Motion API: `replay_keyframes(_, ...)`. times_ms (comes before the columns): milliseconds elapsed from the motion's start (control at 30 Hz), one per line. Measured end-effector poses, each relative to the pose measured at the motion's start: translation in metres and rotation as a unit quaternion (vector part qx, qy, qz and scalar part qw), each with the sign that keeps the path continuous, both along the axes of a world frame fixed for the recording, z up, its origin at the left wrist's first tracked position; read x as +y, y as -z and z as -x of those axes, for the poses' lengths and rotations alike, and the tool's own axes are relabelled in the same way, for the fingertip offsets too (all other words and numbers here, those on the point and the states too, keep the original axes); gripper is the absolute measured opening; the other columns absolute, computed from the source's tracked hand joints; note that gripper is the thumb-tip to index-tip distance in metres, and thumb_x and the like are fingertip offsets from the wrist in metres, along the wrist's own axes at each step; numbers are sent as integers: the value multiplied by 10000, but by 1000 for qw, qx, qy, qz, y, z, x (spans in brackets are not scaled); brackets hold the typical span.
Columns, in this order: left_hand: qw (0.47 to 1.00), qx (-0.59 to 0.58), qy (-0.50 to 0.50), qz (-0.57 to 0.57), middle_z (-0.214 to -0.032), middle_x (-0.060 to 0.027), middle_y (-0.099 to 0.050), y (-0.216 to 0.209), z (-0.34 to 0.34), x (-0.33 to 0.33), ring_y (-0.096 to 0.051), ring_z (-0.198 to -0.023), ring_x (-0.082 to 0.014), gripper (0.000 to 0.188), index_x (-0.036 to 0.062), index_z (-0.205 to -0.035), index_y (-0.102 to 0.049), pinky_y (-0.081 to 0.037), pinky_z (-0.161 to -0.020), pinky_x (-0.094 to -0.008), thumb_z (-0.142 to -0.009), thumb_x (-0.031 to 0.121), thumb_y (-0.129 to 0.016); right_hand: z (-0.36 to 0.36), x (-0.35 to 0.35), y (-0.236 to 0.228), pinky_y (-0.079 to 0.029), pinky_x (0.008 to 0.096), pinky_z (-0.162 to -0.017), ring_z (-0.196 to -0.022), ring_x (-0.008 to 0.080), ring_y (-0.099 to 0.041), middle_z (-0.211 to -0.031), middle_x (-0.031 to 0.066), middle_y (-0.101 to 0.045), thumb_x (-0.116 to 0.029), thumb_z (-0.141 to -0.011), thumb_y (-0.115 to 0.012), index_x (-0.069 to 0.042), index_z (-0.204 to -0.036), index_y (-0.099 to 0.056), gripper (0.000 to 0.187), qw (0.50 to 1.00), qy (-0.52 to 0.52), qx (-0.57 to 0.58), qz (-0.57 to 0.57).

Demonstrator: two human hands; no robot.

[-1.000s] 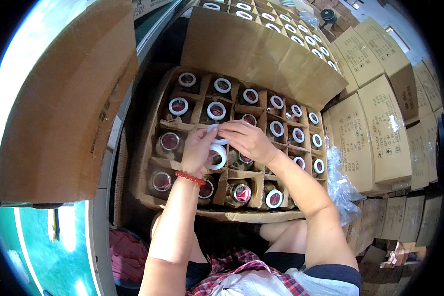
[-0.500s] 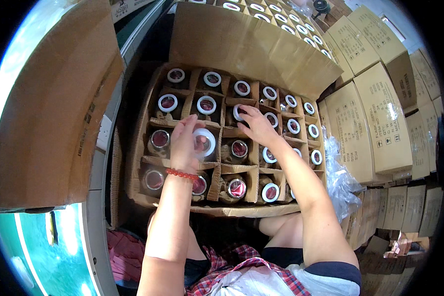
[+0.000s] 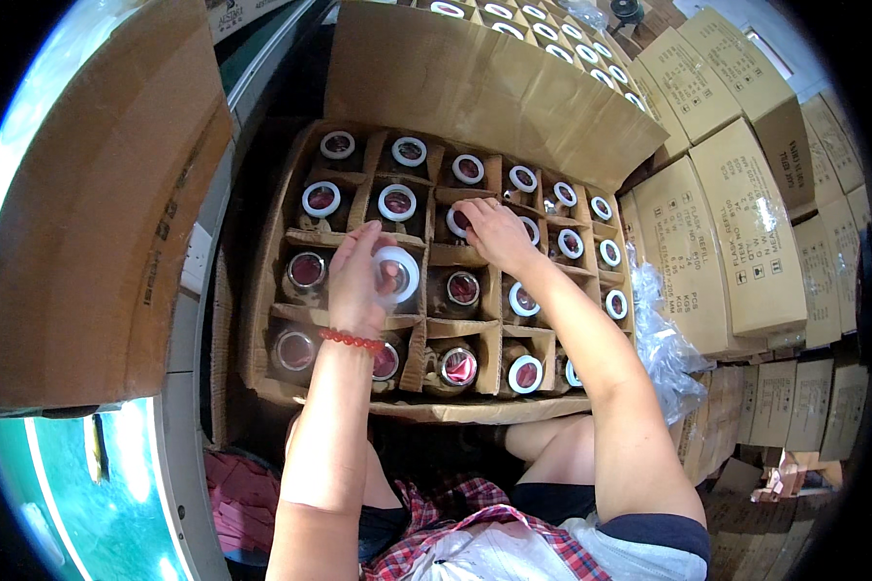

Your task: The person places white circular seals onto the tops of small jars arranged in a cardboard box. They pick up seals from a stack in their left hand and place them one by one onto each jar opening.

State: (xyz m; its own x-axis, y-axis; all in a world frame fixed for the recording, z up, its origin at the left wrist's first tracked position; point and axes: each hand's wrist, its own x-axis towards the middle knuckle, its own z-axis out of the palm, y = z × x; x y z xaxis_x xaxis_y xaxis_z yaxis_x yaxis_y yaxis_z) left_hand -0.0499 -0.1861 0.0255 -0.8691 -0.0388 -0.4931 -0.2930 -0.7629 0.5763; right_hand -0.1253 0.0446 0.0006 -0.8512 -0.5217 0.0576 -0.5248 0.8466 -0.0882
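A cardboard carton [image 3: 436, 411] with dividers holds rows of round glass flasks, dark reddish inside their mouths. Many wear white rings, such as the flask at the back left [image 3: 338, 145]. Several near the front left show bare rims, among them one flask [image 3: 463, 288] in the middle. My left hand [image 3: 357, 281], with a red bead bracelet at the wrist, is closed on a loose white ring [image 3: 406, 278] above the carton; fingers show through its opening. My right hand [image 3: 494, 230] curls over a white ring [image 3: 453, 224] on a flask's mouth, its fingertips partly hidden.
The carton's raised flap [image 3: 484, 87] stands behind, with another carton of ringed flasks beyond it. A large cardboard panel [image 3: 97, 223] rises at left above a green surface [image 3: 116, 484]. Stacked boxes [image 3: 746, 223] and clear plastic wrap [image 3: 664, 358] are at right.
The whole view has shifted slightly. My right hand's fingers have curled further down over the ring on the flask. My left hand keeps the loose ring in nearly the same place.
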Motion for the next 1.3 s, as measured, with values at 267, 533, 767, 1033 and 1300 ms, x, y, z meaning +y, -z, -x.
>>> replay_keyframes(267, 995, 16, 33, -90, -787, -20, -573, 38, 6, -4, -501, -545, -81, 132, 88, -974, -534, -322, -425, -197, -903, 180, -595, -70, -43, -50, -521, 361, -786, -973, 292, -599, -1286, 129, -483, -120, -763, -654, -131, -1284, -451, 559, 972, -163, 85, 147)
replay_keyframes(533, 986, 63, 127, 87, -759, -18, -553, 16, -8, 21, -514, -559, -85, 183, 54, -932, -550, -372, -426, -217, -924, 237, -568, -121, -38, -38, -545, 318, -781, -922, 248, -637, -1156, 107, -577, -32, -765, -700, -4, -975, -658, 217, 944, -116, 35, 305)
replay_keyframes(767, 943, 80, 287, 145, -737, 27, -543, -5, -22, 16, -454, -511, -42, 298, 81, -933, -619, -302, -415, -185, -921, 376, -580, -128, -33, -45, -550, 292, -734, -851, 207, -649, -1116, 130, -580, -62, -797, -701, 37, -947, -647, 187, 896, 100, 11, 432)
replay_keyframes(1033, 933, 170, 280, 153, -629, 57, -523, 10, -31, 15, -429, -513, -22, 138, 69, -861, -657, -283, -432, -170, -875, 206, -671, -129, -28, -28, -505, 233, -712, -810, 129, -621, -959, 84, -646, -37, -847, -662, 47, -1006, -663, 180, 828, 87, -135, 538)
replay_keyframes(1300, 962, 128, 174, 165, -653, 51, -560, 8, -24, -7, -459, -495, -24, 128, 100, -907, -641, -294, -414, -175, -889, 227, -640, -129, -7, 3, -440, 394, -844, -1025, 255, -580, -1162, 103, -592, -140, -828, -653, -78, -995, -698, 184, 985, 76, 26, 150)
